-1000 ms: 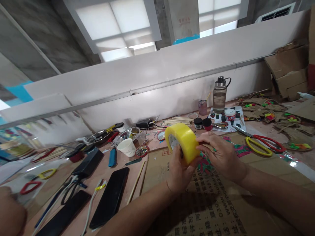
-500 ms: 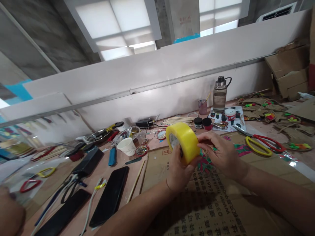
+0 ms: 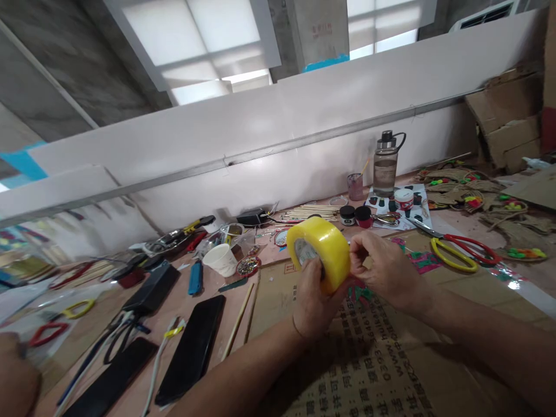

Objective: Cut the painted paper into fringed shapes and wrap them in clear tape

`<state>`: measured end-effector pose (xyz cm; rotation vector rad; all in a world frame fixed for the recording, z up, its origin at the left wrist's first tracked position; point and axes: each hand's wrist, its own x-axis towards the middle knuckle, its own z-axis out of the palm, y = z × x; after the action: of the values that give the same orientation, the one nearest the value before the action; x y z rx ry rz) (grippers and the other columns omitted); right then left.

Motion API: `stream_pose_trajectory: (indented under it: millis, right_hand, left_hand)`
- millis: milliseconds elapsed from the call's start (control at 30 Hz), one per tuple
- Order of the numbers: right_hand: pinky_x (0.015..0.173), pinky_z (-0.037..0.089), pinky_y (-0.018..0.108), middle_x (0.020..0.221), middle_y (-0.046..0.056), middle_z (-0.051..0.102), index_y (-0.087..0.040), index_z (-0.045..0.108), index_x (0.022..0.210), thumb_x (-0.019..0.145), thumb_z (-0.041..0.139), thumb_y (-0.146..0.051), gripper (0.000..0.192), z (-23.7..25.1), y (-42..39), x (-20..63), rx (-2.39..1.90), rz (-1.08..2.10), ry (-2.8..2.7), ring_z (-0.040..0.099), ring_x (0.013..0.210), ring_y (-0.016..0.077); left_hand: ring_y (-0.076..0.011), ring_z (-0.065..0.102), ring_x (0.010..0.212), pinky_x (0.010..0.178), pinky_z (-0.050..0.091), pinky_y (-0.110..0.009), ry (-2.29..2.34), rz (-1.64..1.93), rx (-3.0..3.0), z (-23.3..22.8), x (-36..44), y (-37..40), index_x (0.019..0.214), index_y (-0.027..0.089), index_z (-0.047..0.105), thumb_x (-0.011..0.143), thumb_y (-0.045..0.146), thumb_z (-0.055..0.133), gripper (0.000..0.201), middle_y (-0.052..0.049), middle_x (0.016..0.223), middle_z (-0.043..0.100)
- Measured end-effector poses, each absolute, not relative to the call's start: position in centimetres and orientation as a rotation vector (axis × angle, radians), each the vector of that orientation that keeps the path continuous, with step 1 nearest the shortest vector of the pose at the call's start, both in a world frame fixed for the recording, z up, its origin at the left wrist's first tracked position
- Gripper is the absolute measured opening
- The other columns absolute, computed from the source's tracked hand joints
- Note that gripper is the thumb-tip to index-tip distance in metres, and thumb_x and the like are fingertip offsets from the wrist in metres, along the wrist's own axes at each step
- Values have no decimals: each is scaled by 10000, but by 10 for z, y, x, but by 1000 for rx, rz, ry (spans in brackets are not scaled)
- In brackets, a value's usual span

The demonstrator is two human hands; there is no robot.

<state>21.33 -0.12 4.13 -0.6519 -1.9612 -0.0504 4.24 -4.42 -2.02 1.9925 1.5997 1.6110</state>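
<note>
My left hand (image 3: 315, 298) grips a roll of yellow packing tape (image 3: 332, 249), its thumb inside the cardboard core. The roll is held tilted above a printed cardboard sheet (image 3: 356, 370). Against the roll's right side, my right hand (image 3: 382, 269) is closed in a pinch at the tape's outer face; the pinched bit of tape is too small to make out clearly. Pink and green patterned pieces (image 3: 423, 262) lie on the cardboard behind and below my right hand. Scissors with red and yellow handles (image 3: 454, 255) rest to the right of it.
On the left lie a black phone (image 3: 191, 350), a wooden stick (image 3: 238, 321) and a blue lighter (image 3: 196, 278). A white paper cup (image 3: 220, 260), small paint jars (image 3: 347, 215) and a water bottle (image 3: 385, 168) stand farther back. Another person's arm (image 3: 17, 376) shows at the left edge.
My right hand's fingers have drawn into a tighter pinch at the roll's side. The roll has turned slightly, and the whole view has shifted a little.
</note>
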Motion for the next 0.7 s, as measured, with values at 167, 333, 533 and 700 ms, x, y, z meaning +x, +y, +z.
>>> stream_pose_trajectory:
  millis: [167,333,533,700]
  right_hand:
    - [492,402,239,661,-37,574,-246,463,800,794,492,-53,195,39,-5,212,-676,-32,-1952,513,512,114]
    - [517,476,230,808,-7,666,-231,537,914,882,520,-89,147,36,-7,212,-673,203,-1919,588,577,115]
    - [702,582,293,949,36,750,-235,634,1070,995,571,-205,102,36,-4,217,-620,205,-1897,712,789,175]
    - [652,550,281,862,24,742,-227,628,974,975,560,-164,92,42,-3,219,-592,77,-1954,699,732,174]
  left_hand:
    - [-234,676,850,776,575,-381,1480,1607,1861,-18,45,-43,1121,194,596,784,409,789,444,-60,960,689]
    - [-252,691,963,861,581,-390,1404,1665,1739,-13,44,-40,1212,219,570,781,404,806,526,-78,1054,698]
    - [-242,673,977,861,576,-388,1313,1657,1780,-13,45,-41,1186,219,584,815,401,783,458,-64,1058,679]
    - [-233,656,881,811,561,-374,1428,1663,1850,-16,42,-40,1141,209,598,805,420,787,439,-55,976,667]
